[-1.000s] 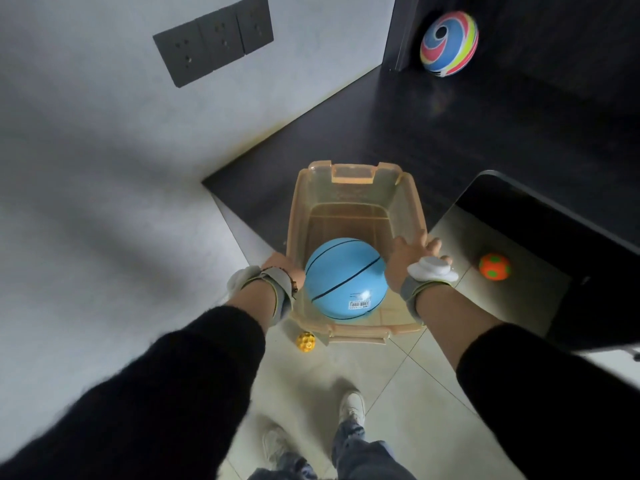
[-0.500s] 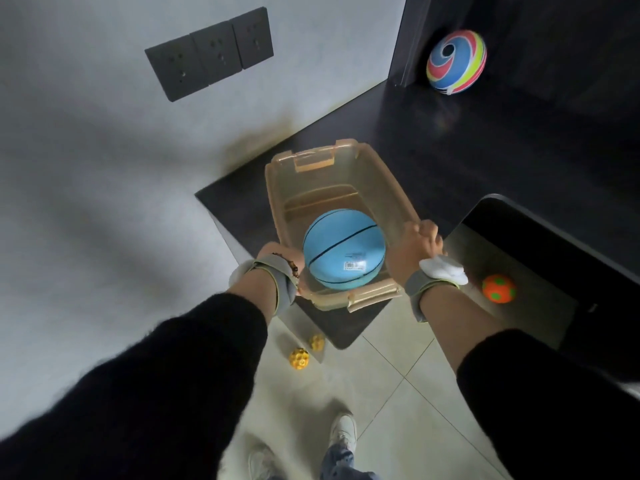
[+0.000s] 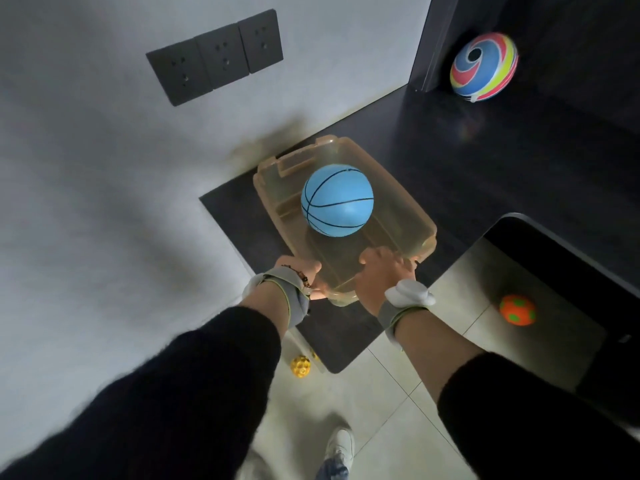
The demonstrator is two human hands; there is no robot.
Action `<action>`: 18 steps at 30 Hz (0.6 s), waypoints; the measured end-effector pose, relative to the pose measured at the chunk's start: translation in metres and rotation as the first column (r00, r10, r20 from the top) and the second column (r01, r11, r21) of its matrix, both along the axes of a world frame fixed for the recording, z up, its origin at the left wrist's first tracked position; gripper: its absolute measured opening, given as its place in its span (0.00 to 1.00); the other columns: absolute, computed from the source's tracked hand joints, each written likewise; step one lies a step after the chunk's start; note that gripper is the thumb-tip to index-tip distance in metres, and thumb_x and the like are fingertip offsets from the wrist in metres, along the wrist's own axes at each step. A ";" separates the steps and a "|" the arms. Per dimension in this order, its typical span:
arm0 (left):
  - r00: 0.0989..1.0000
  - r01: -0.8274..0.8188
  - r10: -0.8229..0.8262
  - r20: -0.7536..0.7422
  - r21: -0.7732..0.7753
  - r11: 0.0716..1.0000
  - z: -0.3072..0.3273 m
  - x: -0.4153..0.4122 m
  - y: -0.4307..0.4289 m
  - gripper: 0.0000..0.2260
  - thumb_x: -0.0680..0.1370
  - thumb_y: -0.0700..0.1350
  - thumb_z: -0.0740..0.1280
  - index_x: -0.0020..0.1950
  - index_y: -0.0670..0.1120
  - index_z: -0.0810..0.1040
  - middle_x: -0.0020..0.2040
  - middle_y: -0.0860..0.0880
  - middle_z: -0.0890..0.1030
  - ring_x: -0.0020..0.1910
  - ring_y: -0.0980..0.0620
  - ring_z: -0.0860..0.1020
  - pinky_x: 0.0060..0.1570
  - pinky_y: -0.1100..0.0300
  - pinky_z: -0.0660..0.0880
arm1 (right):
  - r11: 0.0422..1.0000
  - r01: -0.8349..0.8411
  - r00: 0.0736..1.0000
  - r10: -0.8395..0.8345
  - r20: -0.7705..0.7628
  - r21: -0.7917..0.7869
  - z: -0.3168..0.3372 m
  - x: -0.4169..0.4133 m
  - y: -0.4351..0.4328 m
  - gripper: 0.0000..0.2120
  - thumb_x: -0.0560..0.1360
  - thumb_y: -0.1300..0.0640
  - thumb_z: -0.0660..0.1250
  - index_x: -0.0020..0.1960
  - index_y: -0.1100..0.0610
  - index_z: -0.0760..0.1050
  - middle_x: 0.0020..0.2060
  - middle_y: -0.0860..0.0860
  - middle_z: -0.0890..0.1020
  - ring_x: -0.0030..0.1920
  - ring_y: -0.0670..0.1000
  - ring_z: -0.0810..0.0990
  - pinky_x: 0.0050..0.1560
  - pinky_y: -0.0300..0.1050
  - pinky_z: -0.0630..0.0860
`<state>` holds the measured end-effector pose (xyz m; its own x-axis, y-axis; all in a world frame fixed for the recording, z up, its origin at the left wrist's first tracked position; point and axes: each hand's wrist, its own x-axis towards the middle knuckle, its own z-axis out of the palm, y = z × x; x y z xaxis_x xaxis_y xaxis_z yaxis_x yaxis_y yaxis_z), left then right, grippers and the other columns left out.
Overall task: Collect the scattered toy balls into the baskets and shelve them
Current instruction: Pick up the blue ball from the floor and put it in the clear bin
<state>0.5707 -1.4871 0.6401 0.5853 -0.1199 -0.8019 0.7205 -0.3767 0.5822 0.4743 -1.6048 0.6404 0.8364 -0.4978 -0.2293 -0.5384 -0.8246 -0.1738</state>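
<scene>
A translucent tan plastic basket (image 3: 408,206) sits on the dark shelf top (image 3: 485,161), near the wall corner. Inside it lies a light blue ball with black seams (image 3: 337,204), toward the far end. My left hand (image 3: 299,271) grips the basket's near left corner. My right hand (image 3: 384,271) grips the near rim, fingers curled over the edge. A swirl-patterned multicolour ball (image 3: 483,65) rests at the back of the shelf. An orange ball with green spots (image 3: 517,310) lies on the floor to the right. A small yellow dimpled ball (image 3: 300,366) lies on the floor below the shelf edge.
A grey wall with three dark sockets (image 3: 216,57) stands to the left. A dark rounded panel (image 3: 568,258) frames the floor area at right. Pale floor tiles (image 3: 374,403) and my white shoe (image 3: 341,445) are below.
The basket has moved forward and farther onto the dark shelf, turning at an angle. The blue ball rolled to its far end. Both hands slid to the basket's near end.
</scene>
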 end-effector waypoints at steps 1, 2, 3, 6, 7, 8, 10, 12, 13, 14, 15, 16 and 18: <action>0.999 -0.042 0.041 -0.029 -0.051 0.998 0.001 -0.003 -0.002 0.13 0.78 0.39 0.65 0.62 0.37 0.74 0.54 0.39 0.81 0.46 0.42 0.81 0.40 0.45 0.80 | 1.000 -0.002 1.000 0.002 0.007 0.009 -0.001 0.001 0.002 0.15 0.76 0.52 0.58 0.61 0.52 0.71 0.60 0.53 0.75 0.60 0.58 0.74 0.63 0.52 0.67; 0.999 -0.024 0.020 -0.039 -0.094 0.995 0.002 -0.006 -0.002 0.13 0.79 0.39 0.64 0.62 0.38 0.73 0.56 0.41 0.80 0.45 0.43 0.80 0.35 0.46 0.80 | 1.000 -0.004 1.000 0.004 0.009 0.025 -0.002 0.003 0.005 0.14 0.76 0.53 0.58 0.60 0.53 0.72 0.59 0.53 0.76 0.60 0.58 0.74 0.62 0.52 0.67; 0.999 0.009 -0.015 -0.050 -0.117 0.993 0.003 -0.009 0.000 0.14 0.79 0.39 0.64 0.64 0.40 0.73 0.60 0.42 0.78 0.44 0.45 0.80 0.34 0.47 0.79 | 0.999 -0.007 1.000 0.006 0.004 0.045 -0.002 0.004 0.010 0.13 0.76 0.53 0.58 0.59 0.53 0.72 0.58 0.53 0.76 0.60 0.58 0.74 0.61 0.52 0.68; 0.995 0.063 -0.075 -0.071 -0.152 0.986 0.001 -0.013 0.011 0.18 0.79 0.40 0.63 0.69 0.44 0.70 0.66 0.47 0.75 0.51 0.44 0.79 0.43 0.47 0.78 | 0.996 -0.023 1.000 0.024 -0.005 0.081 0.000 0.012 0.027 0.12 0.77 0.55 0.58 0.58 0.54 0.73 0.58 0.54 0.76 0.60 0.58 0.74 0.59 0.51 0.71; 0.994 0.039 -0.054 -0.095 -0.153 0.987 0.000 -0.011 0.015 0.18 0.80 0.43 0.60 0.70 0.45 0.68 0.67 0.47 0.74 0.54 0.43 0.78 0.47 0.45 0.77 | 0.996 -0.026 1.000 0.026 0.001 0.081 0.002 0.015 0.032 0.12 0.76 0.56 0.58 0.58 0.54 0.73 0.58 0.54 0.76 0.59 0.58 0.74 0.57 0.51 0.71; 0.994 -0.005 -0.014 -0.112 -0.165 0.986 0.000 -0.011 0.020 0.18 0.81 0.45 0.58 0.71 0.46 0.67 0.68 0.47 0.73 0.57 0.42 0.78 0.51 0.45 0.75 | 0.997 -0.032 0.999 0.031 0.012 0.076 0.005 0.018 0.038 0.11 0.76 0.57 0.58 0.58 0.54 0.73 0.57 0.54 0.76 0.59 0.58 0.74 0.56 0.51 0.71; 0.994 -0.073 0.058 -0.096 -0.154 0.985 -0.002 -0.005 0.033 0.17 0.82 0.47 0.56 0.70 0.45 0.67 0.63 0.46 0.75 0.51 0.44 0.78 0.51 0.46 0.74 | 0.997 -0.067 0.996 0.063 0.069 0.046 0.012 0.025 0.053 0.11 0.76 0.56 0.59 0.57 0.54 0.73 0.55 0.54 0.76 0.56 0.58 0.75 0.54 0.51 0.72; 0.998 -0.065 0.061 -0.033 -0.123 0.990 -0.007 0.002 0.046 0.16 0.82 0.46 0.57 0.69 0.45 0.68 0.56 0.47 0.75 0.41 0.47 0.78 0.48 0.49 0.74 | 0.993 -0.114 0.984 0.109 0.140 0.028 0.018 0.033 0.070 0.10 0.76 0.56 0.60 0.56 0.53 0.74 0.53 0.53 0.77 0.52 0.56 0.75 0.50 0.48 0.72; 0.999 -0.049 0.048 -0.008 -0.103 0.993 -0.010 0.005 0.056 0.14 0.81 0.45 0.57 0.67 0.45 0.70 0.54 0.47 0.75 0.39 0.49 0.77 0.47 0.49 0.74 | 0.989 -0.141 0.976 0.133 0.172 0.034 0.019 0.038 0.081 0.09 0.76 0.56 0.60 0.55 0.53 0.74 0.52 0.52 0.77 0.50 0.54 0.75 0.48 0.47 0.71; 0.999 -0.032 0.032 -0.002 -0.093 0.995 -0.012 0.009 0.070 0.12 0.81 0.43 0.57 0.63 0.46 0.73 0.53 0.46 0.75 0.37 0.50 0.77 0.45 0.51 0.75 | 0.985 -0.161 0.968 0.147 0.202 0.057 0.019 0.043 0.096 0.09 0.75 0.57 0.60 0.54 0.52 0.74 0.51 0.51 0.77 0.47 0.53 0.73 0.45 0.45 0.69; 1.000 -0.012 0.012 -0.008 -0.078 0.997 -0.016 0.014 0.082 0.10 0.80 0.41 0.57 0.58 0.46 0.75 0.51 0.46 0.76 0.36 0.50 0.77 0.43 0.52 0.76 | 0.981 -0.168 0.963 0.142 0.228 0.096 0.017 0.048 0.110 0.09 0.74 0.57 0.60 0.53 0.51 0.74 0.51 0.51 0.77 0.45 0.53 0.72 0.44 0.45 0.67; 1.000 0.010 -0.011 -0.018 -0.067 0.998 -0.019 0.017 0.095 0.09 0.79 0.38 0.57 0.53 0.46 0.75 0.48 0.44 0.77 0.35 0.50 0.77 0.40 0.55 0.76 | 0.977 -0.169 0.960 0.133 0.245 0.131 0.012 0.053 0.125 0.09 0.73 0.57 0.60 0.52 0.50 0.73 0.50 0.50 0.77 0.44 0.52 0.70 0.43 0.45 0.66; 0.999 0.045 -0.046 -0.020 -0.033 0.998 -0.035 0.025 0.131 0.10 0.78 0.36 0.56 0.48 0.46 0.76 0.44 0.42 0.79 0.34 0.50 0.77 0.39 0.58 0.76 | 0.972 -0.172 0.965 0.133 0.228 0.162 -0.006 0.061 0.162 0.09 0.72 0.56 0.59 0.51 0.50 0.73 0.50 0.50 0.78 0.44 0.52 0.70 0.43 0.45 0.64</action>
<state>0.5955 -1.3561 0.6053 0.5618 -0.1721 -0.8092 0.7154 -0.3902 0.5797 0.5357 -1.4426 0.6347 0.9383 -0.3277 -0.1104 -0.3427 -0.8388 -0.4229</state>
